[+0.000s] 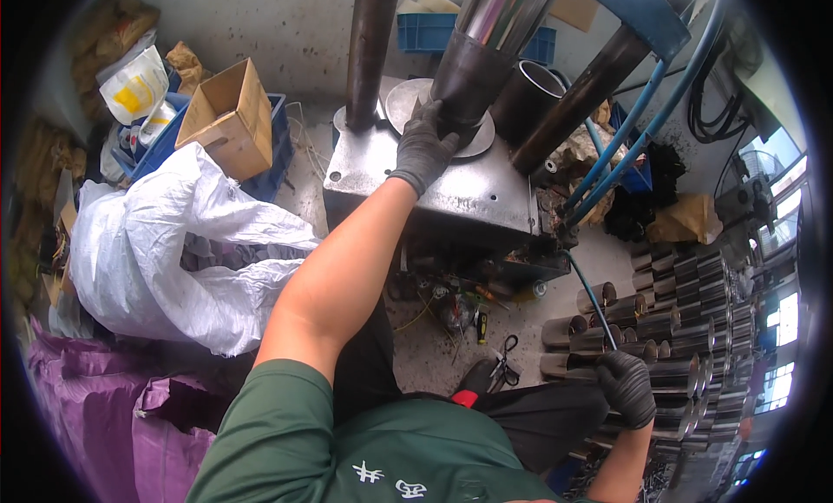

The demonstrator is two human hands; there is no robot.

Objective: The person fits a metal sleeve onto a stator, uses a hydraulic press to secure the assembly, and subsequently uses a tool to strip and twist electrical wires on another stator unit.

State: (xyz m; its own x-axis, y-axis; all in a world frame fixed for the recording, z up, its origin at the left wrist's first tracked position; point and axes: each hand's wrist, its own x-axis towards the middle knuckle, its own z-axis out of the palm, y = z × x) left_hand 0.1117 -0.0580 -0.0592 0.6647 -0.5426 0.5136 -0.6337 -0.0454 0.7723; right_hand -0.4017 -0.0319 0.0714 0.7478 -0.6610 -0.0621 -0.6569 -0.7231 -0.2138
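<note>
My left hand [425, 149], in a dark glove, reaches forward onto the press bed. Its fingers are spread and touch the base of a dark metal sleeve [468, 78], beside a round metal plate [403, 104]. Above the sleeve rises a shiny steel cylinder [512, 13]. The sleeve stands on the round plates of the metal press bed [364, 169], between thick dark posts [371, 52]. At the right, my gloved right hand [626, 388] is closed around the end of a long thin lever [592, 295], which slopes up to the machine's side.
Many steel tubes [677, 312] lie stacked on the floor at right. A white woven sack [156, 234] and a cardboard box [227, 121] in a blue crate [279, 138] are at left. Scissors [505, 364] lie by my foot. Blue hoses [625, 147] run beside the press.
</note>
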